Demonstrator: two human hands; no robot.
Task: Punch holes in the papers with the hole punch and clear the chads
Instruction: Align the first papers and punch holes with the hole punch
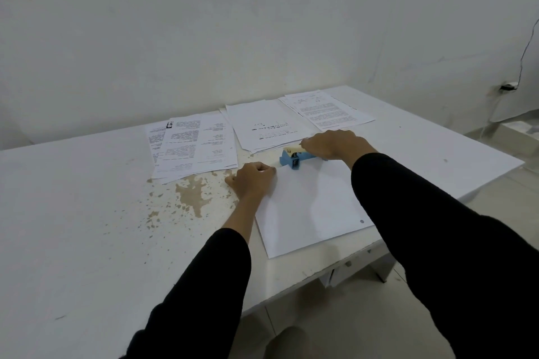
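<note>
Punching step: the right hand [329, 144] curls over the cream lever of the blue plastic hole punch [293, 158], which sits on the far edge of the blank white paper stack [306, 207], near right on the counter [87, 213]. The left hand [253, 179], fingers curled, holds the stack's far-left corner. Next likely needs a firm downward press.

One hole punch [294, 158], three piles of printed papers [192, 146], one blank stack [306, 207], one table [87, 213].

A blue hole punch [294, 158] sits on the blank sheet's [309, 207] far edge.
</note>
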